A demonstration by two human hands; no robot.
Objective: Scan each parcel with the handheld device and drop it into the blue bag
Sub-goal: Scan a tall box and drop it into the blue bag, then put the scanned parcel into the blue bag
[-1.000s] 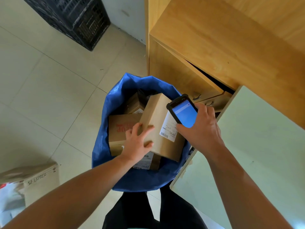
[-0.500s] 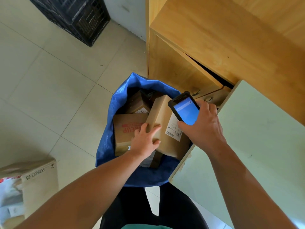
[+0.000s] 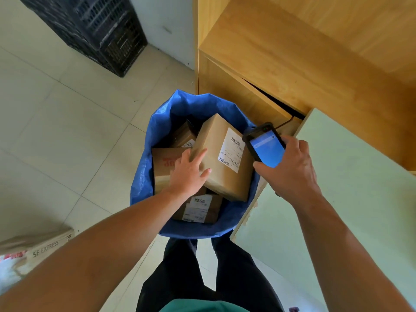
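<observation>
Parcels fill an open blue bag point(image 3: 157, 122) standing on a tiled floor point(image 3: 56, 131), seen from above. Uppermost lies a tilted brown cardboard parcel point(image 3: 213, 140), its white shipping label point(image 3: 231, 149) with barcodes facing up. The left hand point(image 3: 188, 174) rests on this parcel's left side, fingers straight and spread, not curled round it. The right hand point(image 3: 290, 170), just right of the bag's rim, grips a black handheld device point(image 3: 266, 149), fingers and thumb wrapped round its body. Its lit blue screen faces up, and its far end sits just beside the label.

Under the top parcel are a box with red print point(image 3: 164, 163) on the left, a darker box point(image 3: 182, 136) at the far side, and a labelled box point(image 3: 199, 209) at the near side. A wooden cabinet point(image 3: 292, 52) stands far right, a pale green tabletop point(image 3: 349, 199) near right. A black crate point(image 3: 94, 25) sits far left, a carton printed SF EXPRESS point(image 3: 42, 246) near left.
</observation>
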